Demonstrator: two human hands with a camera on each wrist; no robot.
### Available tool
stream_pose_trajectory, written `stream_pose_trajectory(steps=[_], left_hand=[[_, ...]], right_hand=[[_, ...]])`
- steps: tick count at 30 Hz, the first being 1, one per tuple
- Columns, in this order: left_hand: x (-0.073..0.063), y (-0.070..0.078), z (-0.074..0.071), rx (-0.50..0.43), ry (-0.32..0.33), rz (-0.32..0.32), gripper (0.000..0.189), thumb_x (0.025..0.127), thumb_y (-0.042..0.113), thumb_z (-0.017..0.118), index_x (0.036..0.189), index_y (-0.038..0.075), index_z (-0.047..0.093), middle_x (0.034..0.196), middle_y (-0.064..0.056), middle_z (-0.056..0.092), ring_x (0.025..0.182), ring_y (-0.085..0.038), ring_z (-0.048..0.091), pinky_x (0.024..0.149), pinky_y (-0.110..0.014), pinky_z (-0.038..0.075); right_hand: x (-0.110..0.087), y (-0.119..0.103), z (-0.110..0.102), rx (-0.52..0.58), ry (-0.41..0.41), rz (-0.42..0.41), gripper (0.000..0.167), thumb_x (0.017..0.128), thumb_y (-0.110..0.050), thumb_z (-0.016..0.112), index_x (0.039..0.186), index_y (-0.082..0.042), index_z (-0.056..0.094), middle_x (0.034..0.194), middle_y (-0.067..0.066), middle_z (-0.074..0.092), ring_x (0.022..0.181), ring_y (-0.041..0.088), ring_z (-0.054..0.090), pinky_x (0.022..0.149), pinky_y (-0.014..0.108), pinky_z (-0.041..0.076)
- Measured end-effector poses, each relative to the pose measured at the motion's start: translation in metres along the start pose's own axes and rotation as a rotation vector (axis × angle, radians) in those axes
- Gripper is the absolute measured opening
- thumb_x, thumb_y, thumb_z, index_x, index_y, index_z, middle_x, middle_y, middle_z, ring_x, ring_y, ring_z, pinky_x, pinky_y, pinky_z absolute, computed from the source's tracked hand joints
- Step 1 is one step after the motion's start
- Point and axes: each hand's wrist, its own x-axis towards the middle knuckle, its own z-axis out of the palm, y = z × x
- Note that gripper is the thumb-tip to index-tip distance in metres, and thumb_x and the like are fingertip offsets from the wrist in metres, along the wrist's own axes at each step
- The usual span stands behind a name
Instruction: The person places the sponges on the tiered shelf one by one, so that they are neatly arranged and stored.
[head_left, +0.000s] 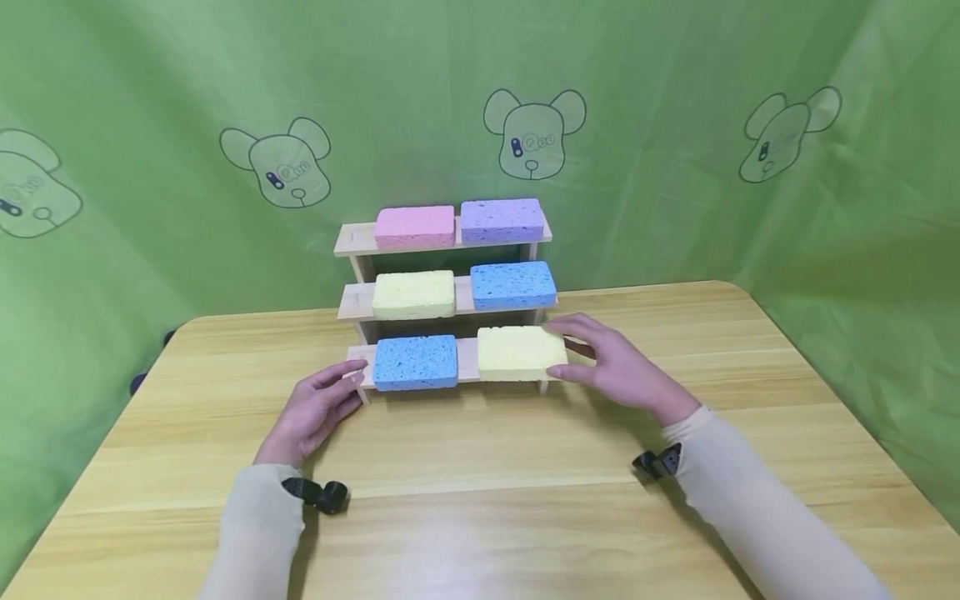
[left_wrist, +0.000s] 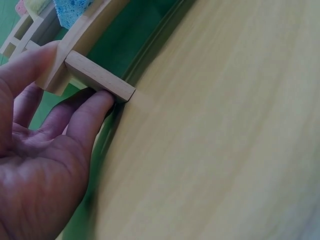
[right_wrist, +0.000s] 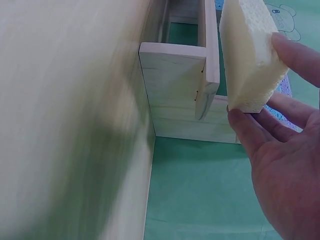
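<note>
A three-step wooden rack carries two sponges on each step. My left hand holds the left end of the lowest step, its thumb on the board and its fingers by the rack's leg, as the left wrist view shows. Beside it lies a speckled blue sponge. My right hand pinches the right end of a pale yellow sponge at the right of that step. In the right wrist view this yellow sponge stands close over the board, with thumb and fingers around its end.
The middle step bears another yellow sponge and another blue sponge. On the top step are a pink sponge and a purple sponge. A green curtain hangs behind the wooden table.
</note>
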Motion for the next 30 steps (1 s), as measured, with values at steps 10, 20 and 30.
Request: stream_pose_trajectory(steps=[10,20,30], left_hand=[[0.0,-0.001,0.001,-0.012,0.003,0.001,0.022,0.095,0.009,0.066,0.116,0.013,0.072,0.147,-0.015,0.038,0.11,-0.016,0.06,0.098,-0.032,0.049],[-0.001,-0.001,-0.001,-0.006,-0.012,0.009,0.021,0.095,0.009,0.065,0.115,0.014,0.071,0.148,-0.017,0.036,0.11,-0.017,0.061,0.1,-0.033,0.048],[-0.001,-0.001,-0.001,0.0,-0.016,0.007,0.024,0.096,0.009,0.065,0.119,0.012,0.07,0.147,-0.016,0.037,0.11,-0.016,0.061,0.099,-0.032,0.048]], right_hand=[[0.004,0.001,0.006,-0.029,0.001,0.0,0.066,0.089,-0.026,0.075,0.144,-0.003,0.047,0.149,0.011,0.041,0.137,0.03,0.035,0.114,0.048,0.029],[0.008,0.003,0.01,-0.052,-0.004,-0.01,0.065,0.088,-0.029,0.075,0.143,-0.007,0.048,0.147,0.009,0.043,0.137,0.029,0.036,0.114,0.048,0.03],[0.01,0.007,0.011,-0.034,-0.012,0.015,0.064,0.088,-0.032,0.075,0.141,-0.007,0.05,0.146,0.008,0.043,0.135,0.031,0.037,0.112,0.051,0.032]])
